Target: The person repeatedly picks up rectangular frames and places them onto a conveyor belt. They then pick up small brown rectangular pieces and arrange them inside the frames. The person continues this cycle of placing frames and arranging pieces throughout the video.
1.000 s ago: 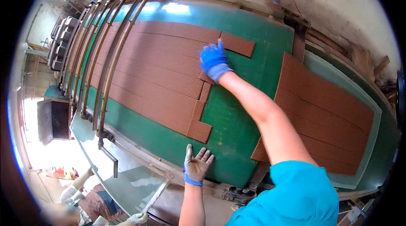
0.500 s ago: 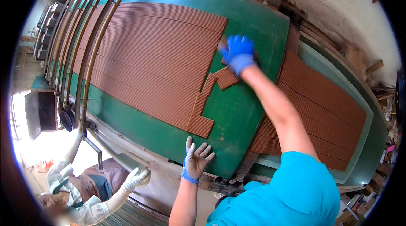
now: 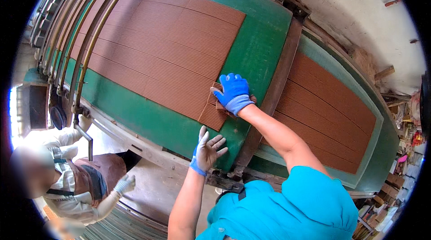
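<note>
My right hand (image 3: 234, 91), in a blue glove, is curled over several small ribbed brown pieces (image 3: 222, 107) bunched under its palm. They lie against the near right corner of a large ribbed brown sheet (image 3: 166, 46), split by long seams, on a green belt (image 3: 262, 46). Most of the pieces are hidden by the glove. My left hand (image 3: 207, 152), in a glove with a greyish palm and blue cuff, is by the belt's near edge. Its palm is turned up, its fingers are spread and it holds nothing.
A dark crossbar (image 3: 274, 85) separates the belt from more ribbed brown strips (image 3: 323, 114) on a pale tray at right. Curved metal pipes (image 3: 101, 28) arch over the left end. Another person (image 3: 85, 177) in light gloves stands at lower left.
My right hand has swept nearer to me, and the loose ribbed pieces have moved with it into a bunch. My left hand stays palm up. The other person has shifted.
</note>
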`<state>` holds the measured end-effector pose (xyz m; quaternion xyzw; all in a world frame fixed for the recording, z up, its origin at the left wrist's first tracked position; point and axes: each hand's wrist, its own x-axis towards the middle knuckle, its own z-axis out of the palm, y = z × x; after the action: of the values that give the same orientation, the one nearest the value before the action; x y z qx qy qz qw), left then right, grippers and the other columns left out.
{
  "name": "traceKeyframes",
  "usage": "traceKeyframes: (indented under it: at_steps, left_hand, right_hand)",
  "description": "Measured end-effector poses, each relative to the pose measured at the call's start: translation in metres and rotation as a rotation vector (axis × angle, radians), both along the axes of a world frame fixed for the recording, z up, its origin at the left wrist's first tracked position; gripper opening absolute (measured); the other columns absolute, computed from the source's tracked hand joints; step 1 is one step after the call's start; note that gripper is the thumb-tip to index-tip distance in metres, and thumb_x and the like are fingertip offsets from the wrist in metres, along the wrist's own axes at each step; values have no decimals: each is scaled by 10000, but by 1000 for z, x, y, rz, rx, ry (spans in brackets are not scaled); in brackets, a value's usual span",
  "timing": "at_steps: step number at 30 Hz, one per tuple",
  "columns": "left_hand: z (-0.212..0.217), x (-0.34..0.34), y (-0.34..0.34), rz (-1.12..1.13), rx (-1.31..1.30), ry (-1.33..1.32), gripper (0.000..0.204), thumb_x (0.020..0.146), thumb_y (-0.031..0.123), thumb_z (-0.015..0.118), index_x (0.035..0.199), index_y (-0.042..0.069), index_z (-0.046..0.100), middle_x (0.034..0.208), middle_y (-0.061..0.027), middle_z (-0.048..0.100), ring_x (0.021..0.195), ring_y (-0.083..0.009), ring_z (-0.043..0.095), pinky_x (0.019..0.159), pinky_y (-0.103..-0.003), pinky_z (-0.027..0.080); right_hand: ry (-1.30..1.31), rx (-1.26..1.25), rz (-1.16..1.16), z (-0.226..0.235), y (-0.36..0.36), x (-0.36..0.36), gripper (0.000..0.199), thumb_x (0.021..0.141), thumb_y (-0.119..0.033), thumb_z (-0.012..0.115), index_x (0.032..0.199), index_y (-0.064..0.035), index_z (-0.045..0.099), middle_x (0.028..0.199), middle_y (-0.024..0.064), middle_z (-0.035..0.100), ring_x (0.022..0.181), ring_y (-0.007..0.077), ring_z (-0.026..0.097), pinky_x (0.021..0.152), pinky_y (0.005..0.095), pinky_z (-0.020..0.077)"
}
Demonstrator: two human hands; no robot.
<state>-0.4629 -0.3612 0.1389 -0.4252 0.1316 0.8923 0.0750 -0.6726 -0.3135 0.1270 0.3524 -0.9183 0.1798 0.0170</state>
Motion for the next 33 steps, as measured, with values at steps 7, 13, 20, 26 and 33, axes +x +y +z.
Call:
traceKeyframes:
  at_steps: [7, 13, 20, 26, 33]
  left_hand:
    - [-5, -17, 37, 44, 139, 231, 500, 852, 496, 378, 1213, 151, 390, 1261, -83, 410, 1119, -274, 430, 879, -537, 347]
    - [68, 133, 54, -2, -185, 271, 577, 854, 522, 333, 1272, 127, 304, 1314, -71, 333, 1177, -256, 356, 922, -463, 337]
    - [64, 304, 11, 225, -487, -59, 571, 828, 481, 427, 1243, 101, 333, 1111, -121, 467, 1049, -278, 453, 875, -433, 372]
    - [-25, 352, -25, 216, -546, -345, 488, 821, 454, 440, 1209, 167, 366, 867, -122, 518, 823, -301, 546, 694, -373, 475]
    - [9, 233, 38, -38, -677, -135, 176, 811, 258, 489, 831, 92, 541, 552, -31, 469, 437, -149, 408, 395, -274, 347]
  right_hand:
    - [-297, 194, 188, -3, 58, 113, 216, 769, -274, 483, 696, -98, 584, 682, 140, 584, 611, 293, 583, 513, 392, 476]
    - [-477, -250, 394, 64, 79, 217, 342, 791, -366, 485, 709, -48, 578, 691, 200, 560, 656, 371, 545, 551, 413, 435]
    - [-448, -309, 733, 65, 38, 343, 389, 745, -348, 545, 990, -47, 537, 1022, 155, 519, 948, 316, 493, 760, 404, 400]
    - [-566, -233, 392, 22, 132, 362, 294, 795, -315, 433, 877, -75, 581, 898, 169, 577, 839, 352, 537, 715, 428, 432]
    - [-658, 11, -292, 10, 360, 371, 311, 814, -319, 380, 801, -81, 579, 851, 197, 583, 770, 369, 557, 674, 454, 427]
